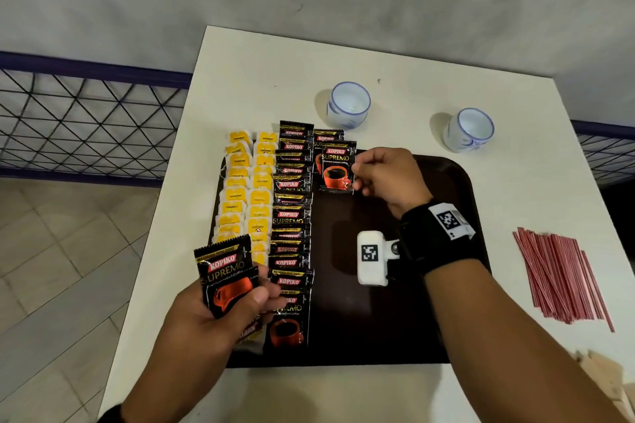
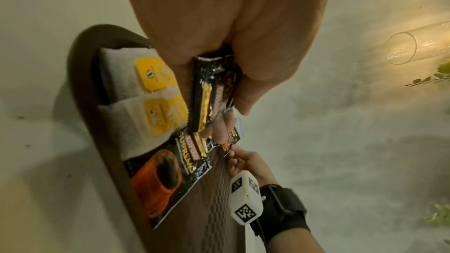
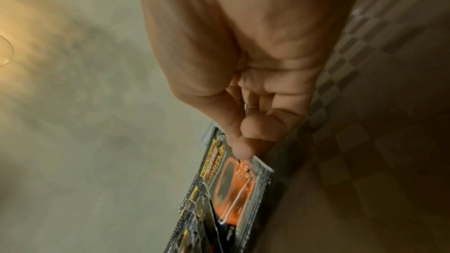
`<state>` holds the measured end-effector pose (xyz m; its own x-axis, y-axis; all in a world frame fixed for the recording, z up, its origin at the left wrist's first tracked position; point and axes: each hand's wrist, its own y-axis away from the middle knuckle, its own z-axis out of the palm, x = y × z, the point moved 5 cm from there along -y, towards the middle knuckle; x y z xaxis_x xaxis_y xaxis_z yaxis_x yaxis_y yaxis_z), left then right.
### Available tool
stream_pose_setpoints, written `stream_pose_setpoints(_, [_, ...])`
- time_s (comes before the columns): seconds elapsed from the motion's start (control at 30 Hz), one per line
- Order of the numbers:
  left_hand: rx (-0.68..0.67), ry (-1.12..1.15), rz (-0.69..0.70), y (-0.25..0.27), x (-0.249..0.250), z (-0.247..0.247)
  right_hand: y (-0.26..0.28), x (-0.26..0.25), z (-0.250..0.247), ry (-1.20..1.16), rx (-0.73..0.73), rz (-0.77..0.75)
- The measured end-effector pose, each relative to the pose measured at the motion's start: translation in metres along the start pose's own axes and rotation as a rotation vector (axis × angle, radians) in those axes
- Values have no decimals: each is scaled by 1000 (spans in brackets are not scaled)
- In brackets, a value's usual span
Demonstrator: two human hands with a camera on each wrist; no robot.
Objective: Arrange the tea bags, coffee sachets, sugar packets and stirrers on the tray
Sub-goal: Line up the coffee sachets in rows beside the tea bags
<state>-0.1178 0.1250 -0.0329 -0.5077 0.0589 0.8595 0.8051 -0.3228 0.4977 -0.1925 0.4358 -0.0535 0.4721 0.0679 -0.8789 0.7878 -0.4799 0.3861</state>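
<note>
Dim, even light in the head view; wrist views murky, blurred, warm glare at their edges.

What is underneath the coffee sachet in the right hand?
The right hand pinches a coffee sachet by its edge. Its top overlaps another sachet at the far end of a second column; lower down lies the dark tray. Whether it rests on them cannot be told.

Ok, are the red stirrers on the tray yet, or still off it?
Off it. The red stirrers lie in a bundle on the white table, beyond the right edge of the tray; neither hand touches them.
</note>
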Motion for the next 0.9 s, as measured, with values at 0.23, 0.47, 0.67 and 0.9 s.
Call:
stream_pose_setpoints(0.23, [1,-11,-46,4,-6,-3,-4,-1,10,14,32,36])
stream_pose_setpoints(0.47, [14,-23,-66,6,-9,-4,-2,-4,13,55,70,48])
stream_pose_setpoints(0.67, [2,-20,-67,7,-14,-4,-2,-5,14,85,96,52])
stream_pose_setpoints(0.9, [12,-25,-79,8,-14,-3,-2,-6,18,141,107,38])
